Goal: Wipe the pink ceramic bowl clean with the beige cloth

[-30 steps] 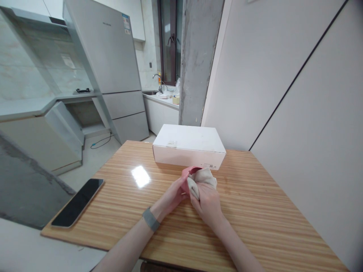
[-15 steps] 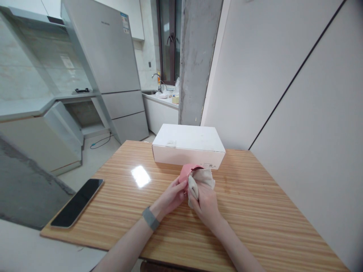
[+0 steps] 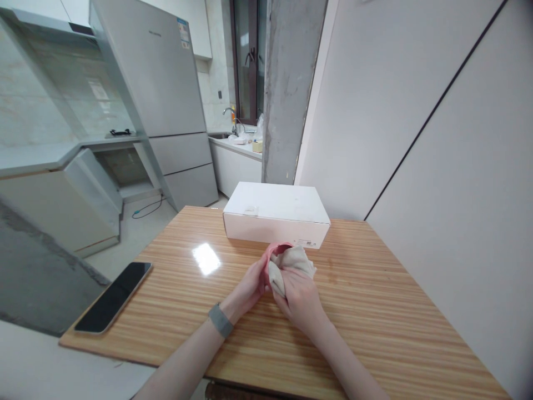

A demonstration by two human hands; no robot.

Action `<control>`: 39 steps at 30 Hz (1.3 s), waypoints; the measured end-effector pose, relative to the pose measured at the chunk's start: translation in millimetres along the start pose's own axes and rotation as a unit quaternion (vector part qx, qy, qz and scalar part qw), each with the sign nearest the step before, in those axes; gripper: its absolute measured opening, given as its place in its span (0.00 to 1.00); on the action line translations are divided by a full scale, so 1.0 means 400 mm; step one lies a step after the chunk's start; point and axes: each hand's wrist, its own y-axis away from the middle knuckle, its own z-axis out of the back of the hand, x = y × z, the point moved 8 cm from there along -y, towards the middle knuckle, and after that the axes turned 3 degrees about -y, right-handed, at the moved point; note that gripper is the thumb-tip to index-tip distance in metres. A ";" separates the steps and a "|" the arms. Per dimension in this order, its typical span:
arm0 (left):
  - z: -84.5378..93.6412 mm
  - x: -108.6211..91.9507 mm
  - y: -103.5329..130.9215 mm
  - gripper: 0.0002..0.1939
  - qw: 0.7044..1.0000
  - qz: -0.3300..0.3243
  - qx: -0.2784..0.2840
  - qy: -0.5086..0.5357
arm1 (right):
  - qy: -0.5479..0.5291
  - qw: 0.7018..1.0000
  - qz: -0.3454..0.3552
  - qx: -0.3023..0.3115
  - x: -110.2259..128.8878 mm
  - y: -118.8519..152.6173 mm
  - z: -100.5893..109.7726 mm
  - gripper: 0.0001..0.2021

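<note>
Step in hand, as judged: the inside of a pink cup-like item (image 3: 271, 251) is being worked with a beige cloth (image 3: 296, 259). Pink item is held above the table (image 3: 375, 311), near the front of the white box (image 3: 277, 226), tilted, curved rim, smooth-looking. It is gripped by the left hand (image 3: 252, 284), fingers curled round its side, tips partly hidden. Cloth, soft and creased, is bunched in the closed right hand (image 3: 303, 300). Next move seemingly calls for a steady left hold while the cloth is turned. Tabletop is wood-grained, glossy.

A head-worn camera looks forward and down across a nearby wooden table (image 3: 375, 294), a refrigerator (image 3: 154, 83) farther off.
</note>
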 end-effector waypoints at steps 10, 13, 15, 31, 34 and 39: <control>0.013 0.004 -0.002 0.27 1.000 0.006 -0.013 -0.022 | -0.010 1.000 0.000 0.002 0.005 0.004 -0.006 0.11; 0.005 0.007 0.008 0.26 0.999 0.038 0.006 -0.021 | 0.007 1.000 0.007 -0.023 0.003 0.000 0.004 0.12; -0.003 0.006 0.013 0.23 0.999 0.048 0.019 -0.015 | 0.022 0.999 0.008 -0.039 0.002 0.001 0.009 0.12; -0.029 0.021 0.031 0.20 0.997 0.050 0.054 0.026 | -0.013 0.991 -0.120 -0.065 -0.039 0.009 0.007 0.05; -0.049 0.009 0.036 0.23 0.996 0.036 0.079 0.028 | -0.021 0.993 -0.107 -0.054 -0.032 0.005 0.001 0.06; -0.030 0.024 0.025 0.25 0.997 0.044 0.055 0.017 | -0.018 0.995 -0.102 -0.011 -0.039 0.005 -0.018 0.08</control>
